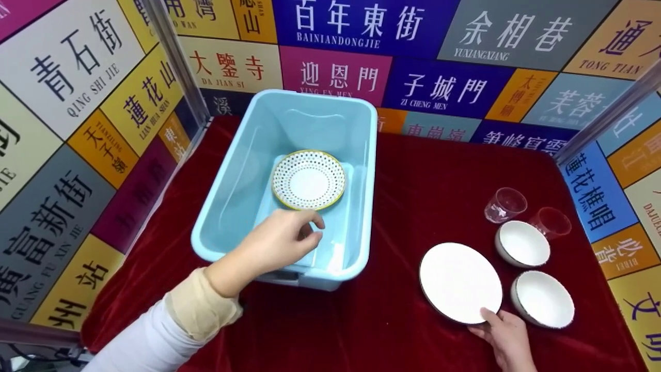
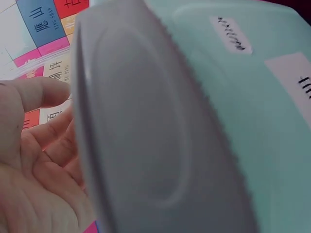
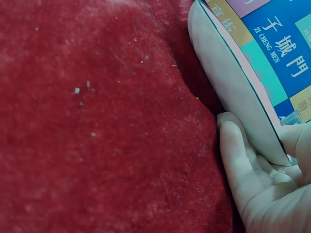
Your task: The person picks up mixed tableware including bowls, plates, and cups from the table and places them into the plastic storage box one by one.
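Observation:
My right hand (image 1: 503, 336) grips a white plate (image 1: 460, 283) by its near right edge, thumb on top and fingers beneath. From the side, in the right wrist view, the plate (image 3: 233, 82) is tilted with a thin dark rim, and the fingers (image 3: 233, 145) support its underside. My left hand (image 1: 284, 238) hovers over the near part of a light blue tub (image 1: 369, 206), loosely curled around nothing. Inside the tub, just beyond that hand, lies a dotted plate (image 1: 309, 181) with a yellow rim. A blurred grey part (image 2: 141, 111) partly hides the left hand (image 2: 43, 160) in its wrist view.
Two white bowls, the farther one (image 1: 522, 244) and the nearer one (image 1: 542, 299), stand right of the white plate. Behind them are two clear cups, one left (image 1: 506, 204) and one right (image 1: 551, 223). Dark red cloth (image 1: 403, 330) covers the table; printed panels (image 1: 335, 72) enclose it.

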The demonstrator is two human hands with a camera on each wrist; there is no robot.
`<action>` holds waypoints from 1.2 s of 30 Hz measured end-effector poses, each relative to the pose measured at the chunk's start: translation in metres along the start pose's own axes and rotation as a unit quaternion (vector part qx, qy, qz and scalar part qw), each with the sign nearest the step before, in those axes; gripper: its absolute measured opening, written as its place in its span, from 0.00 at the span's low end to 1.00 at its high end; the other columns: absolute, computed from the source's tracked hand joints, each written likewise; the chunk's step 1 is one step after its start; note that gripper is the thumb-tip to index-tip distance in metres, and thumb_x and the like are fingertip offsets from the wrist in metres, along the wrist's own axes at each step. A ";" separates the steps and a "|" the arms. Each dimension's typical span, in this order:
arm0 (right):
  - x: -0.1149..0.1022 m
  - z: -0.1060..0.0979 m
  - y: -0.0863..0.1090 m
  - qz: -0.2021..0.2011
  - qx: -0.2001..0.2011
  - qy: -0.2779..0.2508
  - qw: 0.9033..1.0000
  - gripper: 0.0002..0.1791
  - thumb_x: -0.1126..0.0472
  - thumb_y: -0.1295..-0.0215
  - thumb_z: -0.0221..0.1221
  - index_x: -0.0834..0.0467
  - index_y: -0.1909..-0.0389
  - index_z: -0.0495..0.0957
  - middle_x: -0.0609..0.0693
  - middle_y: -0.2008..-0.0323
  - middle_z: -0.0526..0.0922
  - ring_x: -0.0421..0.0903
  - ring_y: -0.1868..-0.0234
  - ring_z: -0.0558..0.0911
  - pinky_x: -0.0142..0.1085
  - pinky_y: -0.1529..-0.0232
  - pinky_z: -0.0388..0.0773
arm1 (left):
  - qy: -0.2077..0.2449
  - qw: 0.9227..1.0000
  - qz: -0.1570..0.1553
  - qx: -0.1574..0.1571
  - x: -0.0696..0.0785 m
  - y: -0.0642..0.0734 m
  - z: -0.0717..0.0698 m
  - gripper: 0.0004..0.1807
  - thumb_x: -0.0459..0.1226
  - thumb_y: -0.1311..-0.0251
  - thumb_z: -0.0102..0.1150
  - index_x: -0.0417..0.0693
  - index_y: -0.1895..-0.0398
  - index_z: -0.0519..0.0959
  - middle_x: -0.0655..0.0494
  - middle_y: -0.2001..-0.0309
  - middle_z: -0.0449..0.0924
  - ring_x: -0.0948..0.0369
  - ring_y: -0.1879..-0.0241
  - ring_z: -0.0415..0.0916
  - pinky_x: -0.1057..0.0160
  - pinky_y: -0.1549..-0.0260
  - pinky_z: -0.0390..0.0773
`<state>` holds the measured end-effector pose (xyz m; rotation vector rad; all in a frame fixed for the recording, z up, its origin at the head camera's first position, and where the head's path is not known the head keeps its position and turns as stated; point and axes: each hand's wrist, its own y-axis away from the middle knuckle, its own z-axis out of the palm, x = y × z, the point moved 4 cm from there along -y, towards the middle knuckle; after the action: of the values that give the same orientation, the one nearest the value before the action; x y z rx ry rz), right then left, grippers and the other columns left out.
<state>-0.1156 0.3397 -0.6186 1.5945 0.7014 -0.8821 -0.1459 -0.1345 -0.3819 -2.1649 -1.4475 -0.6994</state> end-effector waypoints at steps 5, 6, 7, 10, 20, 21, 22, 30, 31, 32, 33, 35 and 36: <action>-0.001 0.002 0.006 -0.002 -0.005 -0.010 1.000 0.10 0.67 0.24 0.50 0.69 0.52 0.75 0.44 0.71 0.87 0.38 0.66 0.88 0.38 0.57 0.89 | 0.025 1.000 0.010 -0.012 0.002 0.001 0.010 0.09 0.34 0.36 0.56 0.43 0.57 0.83 0.61 0.77 0.82 0.70 0.78 0.74 0.66 0.71 0.80; -0.001 0.002 0.008 0.001 -0.006 -0.012 1.000 0.10 0.67 0.24 0.50 0.69 0.53 0.75 0.44 0.71 0.87 0.39 0.66 0.88 0.38 0.57 0.89 | 0.031 0.999 0.009 -0.015 0.002 0.001 0.012 0.09 0.34 0.35 0.55 0.43 0.57 0.83 0.61 0.77 0.82 0.70 0.78 0.74 0.66 0.70 0.81; -0.001 0.002 0.009 0.004 -0.007 -0.014 1.000 0.09 0.67 0.24 0.50 0.68 0.54 0.76 0.45 0.71 0.87 0.39 0.67 0.88 0.38 0.57 0.89 | 0.037 0.999 0.006 -0.019 0.003 0.001 0.014 0.10 0.34 0.35 0.55 0.43 0.56 0.83 0.62 0.77 0.82 0.71 0.78 0.74 0.66 0.69 0.81; -0.004 0.001 0.016 0.008 -0.004 -0.020 1.000 0.09 0.66 0.24 0.50 0.64 0.59 0.79 0.46 0.72 0.88 0.40 0.68 0.88 0.37 0.58 0.89 | 0.047 0.998 0.004 -0.027 0.004 0.003 0.019 0.10 0.34 0.35 0.53 0.44 0.56 0.84 0.62 0.75 0.83 0.70 0.78 0.74 0.66 0.67 0.82; -0.025 0.002 0.039 -0.008 0.002 0.013 1.000 0.12 0.64 0.25 0.54 0.70 0.50 0.76 0.46 0.72 0.88 0.41 0.68 0.88 0.38 0.60 0.89 | 0.060 0.997 0.033 -0.035 0.015 0.003 0.033 0.09 0.34 0.35 0.55 0.44 0.59 0.84 0.61 0.73 0.82 0.67 0.69 0.77 0.67 0.64 0.80; -0.027 0.002 0.041 -0.009 0.002 0.018 1.000 0.14 0.64 0.25 0.54 0.72 0.48 0.74 0.46 0.71 0.88 0.41 0.68 0.88 0.38 0.60 0.89 | 0.062 0.997 0.036 -0.035 0.016 0.003 0.034 0.09 0.34 0.35 0.55 0.44 0.59 0.84 0.61 0.73 0.82 0.66 0.69 0.77 0.67 0.63 0.80; -0.029 0.003 0.043 -0.011 0.001 0.021 1.000 0.16 0.64 0.25 0.54 0.73 0.45 0.73 0.46 0.71 0.88 0.41 0.68 0.88 0.38 0.60 0.89 | 0.065 0.997 0.038 -0.035 0.017 0.003 0.035 0.09 0.34 0.35 0.55 0.43 0.59 0.84 0.60 0.73 0.82 0.66 0.69 0.76 0.67 0.64 0.80; -0.047 0.009 0.064 -0.010 -0.003 0.026 1.000 0.18 0.64 0.25 0.53 0.73 0.42 0.71 0.45 0.70 0.88 0.41 0.68 0.88 0.37 0.62 0.89 | 0.094 0.994 0.036 -0.051 0.021 0.004 0.044 0.10 0.34 0.34 0.57 0.43 0.53 0.82 0.56 0.65 0.81 0.65 0.68 0.77 0.69 0.65 0.80; -0.050 0.010 0.067 -0.011 -0.007 0.025 1.000 0.17 0.63 0.25 0.54 0.72 0.43 0.73 0.45 0.70 0.88 0.42 0.68 0.88 0.38 0.62 0.89 | 0.094 0.994 0.036 -0.052 0.022 0.004 0.044 0.11 0.35 0.34 0.57 0.44 0.51 0.82 0.56 0.64 0.81 0.65 0.68 0.77 0.69 0.65 0.80; -0.054 0.011 0.069 -0.015 -0.010 0.022 1.000 0.15 0.63 0.25 0.54 0.69 0.45 0.75 0.45 0.70 0.88 0.42 0.68 0.88 0.38 0.63 0.89 | 0.097 0.993 0.035 -0.052 0.023 0.004 0.045 0.12 0.35 0.34 0.57 0.44 0.50 0.82 0.56 0.63 0.81 0.66 0.67 0.77 0.69 0.64 0.80; -0.058 0.012 0.072 -0.020 -0.011 0.018 1.000 0.12 0.63 0.25 0.55 0.67 0.48 0.77 0.45 0.70 0.88 0.42 0.68 0.88 0.38 0.63 0.89 | 0.100 0.993 0.035 -0.053 0.023 0.004 0.046 0.13 0.35 0.34 0.57 0.44 0.48 0.81 0.56 0.62 0.81 0.66 0.67 0.77 0.69 0.64 0.80; -0.066 0.014 0.077 -0.034 -0.014 0.012 0.999 0.07 0.63 0.26 0.56 0.61 0.55 0.80 0.45 0.69 0.88 0.42 0.68 0.88 0.38 0.64 0.89 | 0.109 0.992 0.034 -0.054 0.025 0.003 0.048 0.15 0.36 0.33 0.57 0.44 0.45 0.80 0.56 0.61 0.81 0.66 0.66 0.78 0.69 0.63 0.80; -0.070 0.015 0.080 -0.040 -0.016 0.010 0.999 0.05 0.63 0.26 0.57 0.58 0.58 0.82 0.45 0.69 0.88 0.42 0.69 0.88 0.38 0.65 0.89 | 0.114 0.991 0.033 -0.055 0.026 0.002 0.048 0.16 0.36 0.33 0.57 0.43 0.44 0.80 0.56 0.60 0.81 0.66 0.66 0.78 0.68 0.63 0.80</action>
<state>-0.0906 0.3105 -0.5182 1.5576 0.7948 -0.9098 -0.1270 -0.0871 -0.4029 -2.1213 -1.2411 -0.9873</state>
